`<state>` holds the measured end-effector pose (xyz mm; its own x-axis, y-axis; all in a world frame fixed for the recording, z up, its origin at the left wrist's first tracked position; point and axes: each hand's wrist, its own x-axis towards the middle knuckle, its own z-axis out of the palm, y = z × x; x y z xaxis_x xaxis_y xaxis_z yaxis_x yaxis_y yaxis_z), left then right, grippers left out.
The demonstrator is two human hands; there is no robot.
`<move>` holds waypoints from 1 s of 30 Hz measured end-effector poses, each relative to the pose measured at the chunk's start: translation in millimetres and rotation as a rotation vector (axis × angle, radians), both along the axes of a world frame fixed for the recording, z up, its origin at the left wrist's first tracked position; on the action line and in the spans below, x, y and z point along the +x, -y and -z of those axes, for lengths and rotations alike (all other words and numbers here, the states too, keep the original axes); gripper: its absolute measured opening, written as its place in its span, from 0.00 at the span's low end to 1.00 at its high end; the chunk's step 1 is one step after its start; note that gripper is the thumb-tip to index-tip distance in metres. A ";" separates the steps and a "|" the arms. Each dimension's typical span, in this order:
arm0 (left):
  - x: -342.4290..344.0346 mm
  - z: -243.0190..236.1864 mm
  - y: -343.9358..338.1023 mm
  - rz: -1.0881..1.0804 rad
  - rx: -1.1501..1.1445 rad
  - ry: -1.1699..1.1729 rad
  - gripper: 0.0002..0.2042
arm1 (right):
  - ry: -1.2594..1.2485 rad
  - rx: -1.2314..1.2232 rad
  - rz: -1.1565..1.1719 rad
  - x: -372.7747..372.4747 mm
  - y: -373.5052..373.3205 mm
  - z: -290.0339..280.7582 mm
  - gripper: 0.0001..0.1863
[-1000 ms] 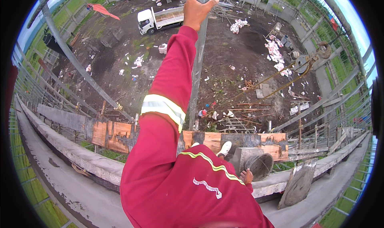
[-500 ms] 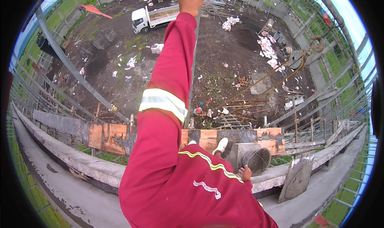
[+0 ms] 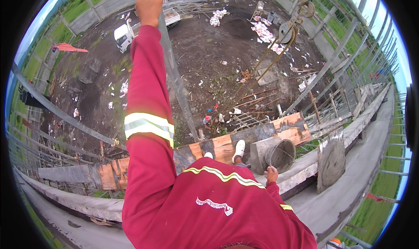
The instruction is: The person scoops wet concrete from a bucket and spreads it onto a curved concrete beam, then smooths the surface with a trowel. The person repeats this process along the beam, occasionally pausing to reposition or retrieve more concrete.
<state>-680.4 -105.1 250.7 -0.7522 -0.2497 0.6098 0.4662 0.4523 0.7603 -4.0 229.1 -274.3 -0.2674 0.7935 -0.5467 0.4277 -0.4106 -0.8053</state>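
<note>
At the upper left of the frame, the left hand (image 3: 149, 11) is wrapped around a grey metal pole (image 3: 175, 72) that slants down toward the centre. Right of centre, the right hand (image 3: 271, 174) sits at the rim of a grime-smeared bucket (image 3: 280, 157); its fingers look curled, though I can't tell from here whether they grasp it. A white shoe (image 3: 238, 148) shows against the patchy plank (image 3: 222, 143)

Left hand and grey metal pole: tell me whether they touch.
Touching. The head view shows the left hand clasped around the grey metal pole.
</note>
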 end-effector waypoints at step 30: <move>-14.0 4.4 4.5 0.189 0.145 -0.051 0.28 | 0.199 0.703 -1.042 -170.3 -3.0 -190.8 0.26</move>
